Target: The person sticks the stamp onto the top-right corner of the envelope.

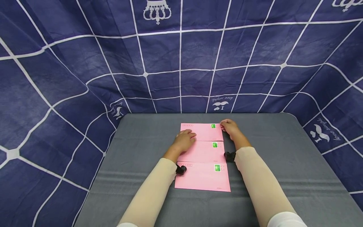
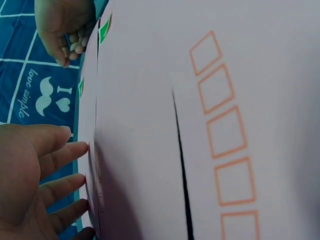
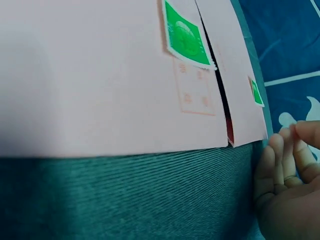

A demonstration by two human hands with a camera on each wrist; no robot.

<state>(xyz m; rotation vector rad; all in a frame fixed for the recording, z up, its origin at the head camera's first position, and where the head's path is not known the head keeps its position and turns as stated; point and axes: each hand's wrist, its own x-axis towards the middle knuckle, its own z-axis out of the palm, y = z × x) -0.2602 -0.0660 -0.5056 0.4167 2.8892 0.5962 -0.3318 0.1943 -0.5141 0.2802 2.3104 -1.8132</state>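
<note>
Three pink envelopes lie flat in a column on the grey table, edges close together: a far envelope (image 1: 202, 132), a middle envelope (image 1: 201, 152) and a near envelope (image 1: 201, 179). Each bears a green stamp (image 1: 217, 167) toward its right end. My left hand (image 1: 185, 141) rests with spread fingers on the left part of the far envelope, close to its seam with the middle one. At the far envelope's upper right corner is my right hand (image 1: 230, 127), its fingers loosely bent beside the edge. No envelope shows between its thumb and fingers in the right wrist view.
The grey table (image 1: 136, 145) extends to both sides of the envelopes. A dark blue curtain (image 1: 161, 56) with white grid lines hangs behind and at the sides. Black wrist devices (image 1: 181, 170) sit under both forearms, over or beside the envelopes.
</note>
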